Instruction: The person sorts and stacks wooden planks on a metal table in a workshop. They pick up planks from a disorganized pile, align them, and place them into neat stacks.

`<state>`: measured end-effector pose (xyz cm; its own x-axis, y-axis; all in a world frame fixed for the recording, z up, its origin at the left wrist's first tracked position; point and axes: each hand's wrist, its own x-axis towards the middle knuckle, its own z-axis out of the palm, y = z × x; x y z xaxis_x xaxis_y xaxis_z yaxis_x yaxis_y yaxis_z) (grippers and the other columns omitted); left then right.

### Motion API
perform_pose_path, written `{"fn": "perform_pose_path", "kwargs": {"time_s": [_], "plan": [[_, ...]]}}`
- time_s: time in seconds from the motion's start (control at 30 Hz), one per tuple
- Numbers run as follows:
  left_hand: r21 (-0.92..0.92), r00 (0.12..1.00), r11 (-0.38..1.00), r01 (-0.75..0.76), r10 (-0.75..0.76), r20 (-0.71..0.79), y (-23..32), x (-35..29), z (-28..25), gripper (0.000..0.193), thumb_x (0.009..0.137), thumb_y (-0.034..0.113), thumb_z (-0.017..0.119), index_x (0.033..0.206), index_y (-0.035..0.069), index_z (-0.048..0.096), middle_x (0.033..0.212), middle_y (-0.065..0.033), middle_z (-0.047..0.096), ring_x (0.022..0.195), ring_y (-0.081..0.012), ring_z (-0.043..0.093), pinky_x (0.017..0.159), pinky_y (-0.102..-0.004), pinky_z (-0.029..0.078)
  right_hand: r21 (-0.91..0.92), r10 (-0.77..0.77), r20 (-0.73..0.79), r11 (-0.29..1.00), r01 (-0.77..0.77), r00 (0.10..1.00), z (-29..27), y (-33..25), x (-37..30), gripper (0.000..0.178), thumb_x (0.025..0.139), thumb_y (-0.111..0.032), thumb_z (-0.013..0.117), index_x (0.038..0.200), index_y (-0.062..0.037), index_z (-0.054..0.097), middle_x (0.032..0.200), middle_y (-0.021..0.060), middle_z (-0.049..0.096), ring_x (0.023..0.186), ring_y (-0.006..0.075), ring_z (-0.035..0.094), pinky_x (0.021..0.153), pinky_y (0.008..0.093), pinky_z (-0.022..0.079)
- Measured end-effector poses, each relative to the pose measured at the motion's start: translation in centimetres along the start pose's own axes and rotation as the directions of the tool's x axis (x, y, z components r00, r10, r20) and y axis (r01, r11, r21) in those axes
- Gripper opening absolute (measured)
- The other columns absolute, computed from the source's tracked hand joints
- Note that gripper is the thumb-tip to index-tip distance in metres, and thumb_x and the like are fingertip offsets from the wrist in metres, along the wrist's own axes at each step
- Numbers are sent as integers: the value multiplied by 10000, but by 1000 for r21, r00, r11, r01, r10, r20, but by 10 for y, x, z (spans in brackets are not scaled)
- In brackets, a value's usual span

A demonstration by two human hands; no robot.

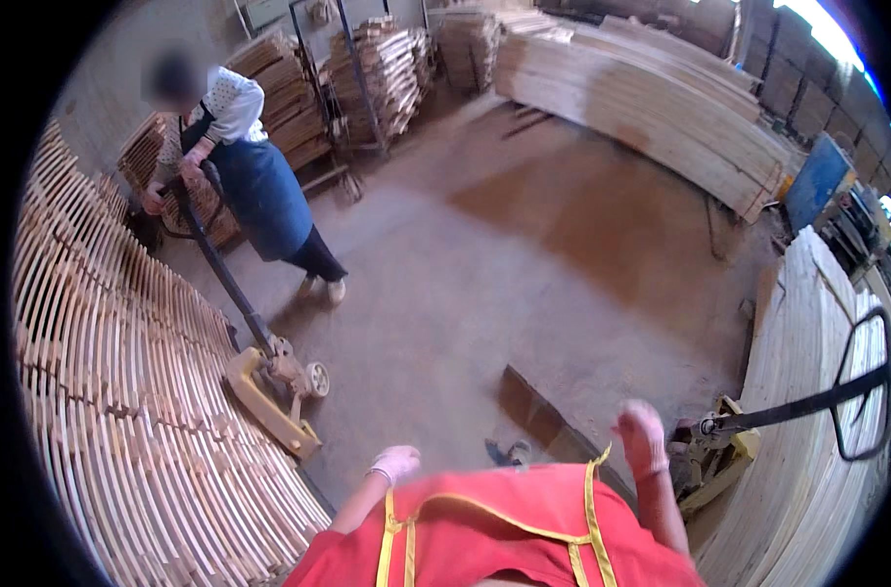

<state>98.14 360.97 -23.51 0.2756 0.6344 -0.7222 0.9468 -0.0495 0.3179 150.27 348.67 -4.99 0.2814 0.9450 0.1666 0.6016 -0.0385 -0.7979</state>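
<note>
My left hand (396, 463), in a pale pink work glove, hangs beside my red apron (504, 499) with yellow trim. Its fingers look loosely stretched, and nothing shows in them. On the other side, my right hand (641, 437), gloved alike, is raised a little with loosely parted fingers and nothing visible in it. Nearest to it stands a yellow pallet jack (724, 445) with a black loop handle, against a stack of pale boards (807, 323). A dark flat bar or plank (563, 430) lies on the floor between my hands.
At left, a person in a blue apron (259, 196) grips the handle of another yellow pallet jack (274, 406) beside a tall stack of curved wooden slats (142, 362). Long timber boards (631, 108) lie at the back; wood piles (382, 78) stand behind metal posts. A blue panel (817, 186) leans at right.
</note>
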Motion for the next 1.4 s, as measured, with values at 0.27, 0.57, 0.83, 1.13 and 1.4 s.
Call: {"fn": "perform_pose_path", "kwargs": {"time_s": [0.27,0.57,0.83,1.13,1.4], "plan": [[-156,901,888,432,-418,116,-93,78,7,440,904,440,596,1192,162,778,1265,-205,721,1179,-438,682,1005,-510,548,994,-947,35,0,-109,318,37,-261,342,366,1031,-221,641,1269,54,681,1247,223,692,1164,371,648,1032,522,496],[-136,967,959,249,-238,87,-55,311,-218,413,899,429,604,1139,146,786,1244,-217,724,1158,-439,686,997,-516,547,897,-846,-355,-428,-111,397,137,-338,570,443,1007,-256,728,1217,132,694,1225,301,648,1021,409,693,850,472,568],[-155,946,987,-33,-19,-322,72,521,-578,423,876,328,623,1212,95,732,1240,-214,728,1184,-383,686,1037,-459,529,868,-763,-440,-497,5,473,206,-327,759,307,1074,-205,622,1151,85,688,1176,272,664,988,388,693,838,486,570],[-304,992,953,-14,-25,-123,55,681,-650,504,882,446,628,1247,109,717,1295,-194,713,1231,-386,663,1062,-493,511,810,-723,-386,-563,-165,573,288,-310,1041,270,1114,-196,542,1132,46,660,1134,224,679,950,365,689,824,485,568],[-480,856,740,471,-515,46,-21,694,-610,452,933,418,651,1262,113,709,1275,-242,702,1190,-419,678,996,-547,516,770,-936,-137,-307,-560,325,426,-337,1251,273,1099,-223,565,1195,19,650,1134,193,693,970,347,689,858,476,565]]}}
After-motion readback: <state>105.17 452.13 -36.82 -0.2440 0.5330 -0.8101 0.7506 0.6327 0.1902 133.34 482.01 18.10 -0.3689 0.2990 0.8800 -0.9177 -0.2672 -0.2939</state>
